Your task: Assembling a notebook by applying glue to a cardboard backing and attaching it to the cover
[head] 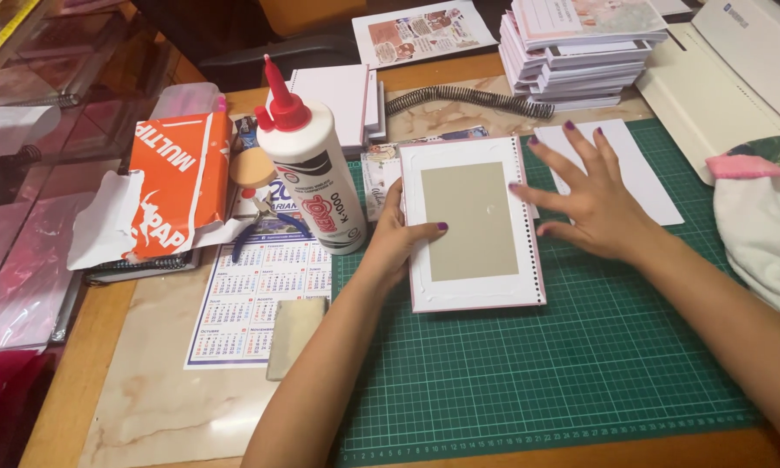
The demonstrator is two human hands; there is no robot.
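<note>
At the centre of the frame lies a white notebook cover (475, 225) with a grey-beige cardboard rectangle (469, 221) set in its middle and a row of punched holes down its right edge. It rests flat on a green cutting mat (528, 373) that covers the right half of the table (147, 407).

Our left hand (397, 236) holds the cover's left edge, fingers curled behind it and the thumb pressed on top, so this hand grips the cover. Our right hand (585, 195) is open and spread flat, fingertips touching the punched right edge, palm over the mat and a loose white sheet (645, 173).

To press the cardboard down well, we judge it best to keep the left hand steady so the cover cannot slide, and to smooth with flat fingers from the middle outward, keeping the white margins even on all sides.

Just left of the cover stands a white glue bottle (316, 173) with a red nozzle, upright, near our left hand. Below it lies a printed calendar sheet (251, 303), and blue-handled pliers (264, 230) lie on it. Further left sits a torn orange paper wrapper (178, 186). Above the cover lies a black spiral coil (463, 100), and in the upper right, a stack of white booklets (580, 52).
</note>
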